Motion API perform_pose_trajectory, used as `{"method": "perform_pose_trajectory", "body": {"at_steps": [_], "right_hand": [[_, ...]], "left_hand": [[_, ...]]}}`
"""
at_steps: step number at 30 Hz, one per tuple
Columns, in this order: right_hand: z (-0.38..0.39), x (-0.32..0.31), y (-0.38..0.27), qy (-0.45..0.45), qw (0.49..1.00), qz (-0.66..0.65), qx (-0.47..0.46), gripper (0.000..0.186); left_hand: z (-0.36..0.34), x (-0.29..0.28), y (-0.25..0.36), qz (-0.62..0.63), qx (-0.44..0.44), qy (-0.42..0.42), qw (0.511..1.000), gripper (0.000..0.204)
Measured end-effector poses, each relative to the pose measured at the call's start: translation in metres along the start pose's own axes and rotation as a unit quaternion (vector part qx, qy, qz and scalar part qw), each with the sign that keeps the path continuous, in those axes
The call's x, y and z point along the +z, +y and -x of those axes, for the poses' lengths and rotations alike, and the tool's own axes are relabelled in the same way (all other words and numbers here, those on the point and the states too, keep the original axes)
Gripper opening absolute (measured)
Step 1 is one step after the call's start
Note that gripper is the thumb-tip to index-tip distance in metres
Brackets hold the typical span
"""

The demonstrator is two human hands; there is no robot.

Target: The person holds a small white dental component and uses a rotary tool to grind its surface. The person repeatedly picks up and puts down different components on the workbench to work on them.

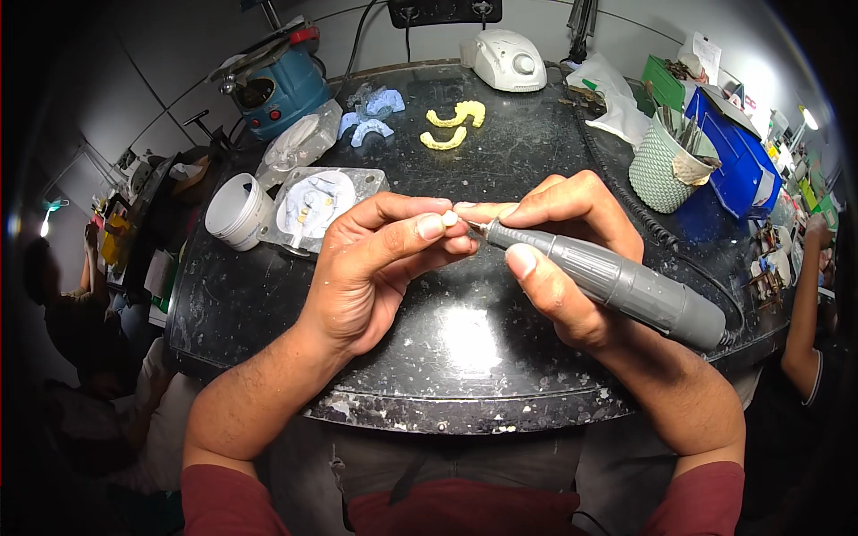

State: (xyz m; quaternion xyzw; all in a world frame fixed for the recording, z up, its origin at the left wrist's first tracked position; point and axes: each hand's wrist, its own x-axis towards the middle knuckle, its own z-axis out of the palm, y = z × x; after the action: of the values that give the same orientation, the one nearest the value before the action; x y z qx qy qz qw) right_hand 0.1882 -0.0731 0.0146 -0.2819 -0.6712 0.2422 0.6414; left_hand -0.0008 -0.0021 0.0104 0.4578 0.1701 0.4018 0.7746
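Between the thumb and fingers of my left hand (371, 259) is a small whitish tooth-like piece (450, 218), mostly covered by the fingertips. My right hand (576, 259) grips a dark grey rotary handpiece (617, 279) like a pen. Its thin metal tip (475, 227) points left and meets or nearly meets the small piece; I cannot tell whether they touch. The right index fingertip reaches close to the left fingertips. A coiled cord (661, 234) belongs to the handpiece. Both hands are above the black, white-speckled bench (527, 375).
Left of centre lie a metal flask half holding a plaster cast (371, 179), a white tub (234, 214) and blue moulds (371, 134). Behind are yellow arch-shaped pieces (444, 141), a white control unit (509, 62) and a blue machine (286, 89). A tool basket (657, 179) stands right. People sit at both sides.
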Motion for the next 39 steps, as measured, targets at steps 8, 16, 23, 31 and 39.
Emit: {"method": "perform_pose_trajectory", "body": {"at_steps": [8, 16, 23, 31, 39], "right_hand": [[-0.001, 0.0, 0.001, 0.004, 1.0, 0.011, 0.0, 0.016], [0.0, 0.0, 0.0, -0.002, 0.998, 0.062, -0.003, 0.015], [0.002, 0.0, 0.003, 0.017, 1.0, 0.018, -0.007, 0.018], [0.002, 0.002, 0.002, 0.024, 0.998, 0.06, -0.019, 0.019], [0.003, -0.002, 0.004, -0.036, 0.996, 0.073, -0.031, 0.019]], "left_hand": [[0.001, 0.004, 0.001, -0.022, 0.025, -0.008, 0.999, 0.015], [0.001, -0.001, 0.0, -0.047, 0.054, -0.031, 0.997, 0.013], [0.005, 0.006, -0.003, -0.169, 0.151, 0.005, 0.974, 0.014], [0.008, 0.009, -0.004, -0.256, 0.223, 0.026, 0.94, 0.017], [0.009, 0.007, -0.005, -0.265, 0.23, 0.021, 0.936, 0.017]]}}
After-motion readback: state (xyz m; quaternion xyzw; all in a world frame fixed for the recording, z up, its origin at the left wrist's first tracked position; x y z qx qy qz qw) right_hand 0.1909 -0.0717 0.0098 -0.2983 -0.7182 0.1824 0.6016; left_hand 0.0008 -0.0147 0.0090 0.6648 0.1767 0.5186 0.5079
